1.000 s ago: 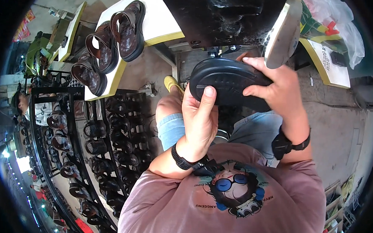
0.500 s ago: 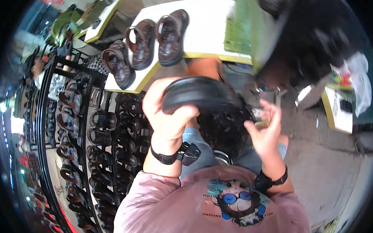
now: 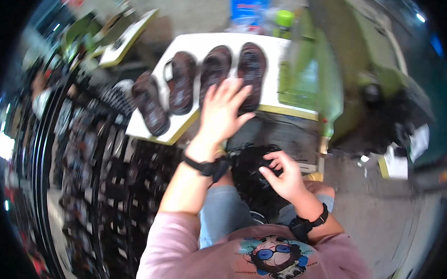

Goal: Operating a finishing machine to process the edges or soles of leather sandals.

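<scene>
Several dark brown sandals stand in a row along the white table. The rightmost sandal (image 3: 253, 68) and the sandal beside it (image 3: 216, 65) are partly covered by my left hand (image 3: 223, 109). Its fingers are spread and nothing is in them; whether they touch the sandals I cannot tell. Farther left lie a sandal with a pale strap edge (image 3: 183, 86) and the leftmost sandal (image 3: 151, 105), near the table's corner. My right hand (image 3: 285, 177) hovers above a heap of black curly trimmings (image 3: 252, 175), fingers loosely bent and apart, holding nothing.
The white table (image 3: 274, 52) has a yellow edge. A green machine (image 3: 364, 48) stands to its right, blurred. On my left is a black rack (image 3: 42, 162) full of dark sandals. A blue package (image 3: 247, 9) and a lime-green-capped container (image 3: 284, 18) are behind the table.
My left hand has set the sandal it held at the right end of the row and let go. My right hand has moved left and lower. The view has shifted.
</scene>
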The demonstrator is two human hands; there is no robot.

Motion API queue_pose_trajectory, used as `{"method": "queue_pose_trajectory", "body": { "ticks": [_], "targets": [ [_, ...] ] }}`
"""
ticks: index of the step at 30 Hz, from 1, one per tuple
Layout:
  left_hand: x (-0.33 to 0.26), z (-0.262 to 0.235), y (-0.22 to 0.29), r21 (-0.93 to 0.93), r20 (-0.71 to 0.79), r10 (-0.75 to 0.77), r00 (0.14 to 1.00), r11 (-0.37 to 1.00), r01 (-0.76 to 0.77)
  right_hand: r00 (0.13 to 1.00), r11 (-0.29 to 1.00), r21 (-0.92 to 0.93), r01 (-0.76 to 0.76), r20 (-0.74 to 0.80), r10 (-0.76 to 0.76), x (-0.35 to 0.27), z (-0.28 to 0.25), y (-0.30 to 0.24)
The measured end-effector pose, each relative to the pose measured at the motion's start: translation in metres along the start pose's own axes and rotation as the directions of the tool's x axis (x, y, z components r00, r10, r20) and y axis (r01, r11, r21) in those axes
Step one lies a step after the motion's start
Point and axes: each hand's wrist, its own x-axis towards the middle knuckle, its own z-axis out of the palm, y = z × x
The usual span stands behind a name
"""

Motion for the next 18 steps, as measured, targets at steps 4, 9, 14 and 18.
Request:
{"method": "queue_pose_trajectory", "body": {
  "ticks": [4,9,14,18],
  "targets": [
    [0.01,0.012,0.0,0.156,0.329,-0.002,0.944,0.986,-0.052,0.972,0.975,0.043,-0.217,-0.081,0.219,-0.03,-0.032,0.052],
    [-0.002,0.038,-0.001,0.389,0.254,-0.146,0.956,0.921,0.038,0.792,0.967,-0.1,-0.235,-0.596,0.131,-0.038,-0.167,0.082],
    [-0.008,0.051,-0.013,0.455,0.29,-0.188,0.938,0.89,0.037,0.613,0.481,-0.832,-0.276,-0.538,-0.578,-0.011,-0.343,0.092],
    [-0.002,0.051,-0.006,0.533,0.35,-0.299,0.888,0.843,0.074,0.958,0.926,-0.327,-0.188,-0.269,0.1,0.007,-0.435,0.083]
  ]
}}
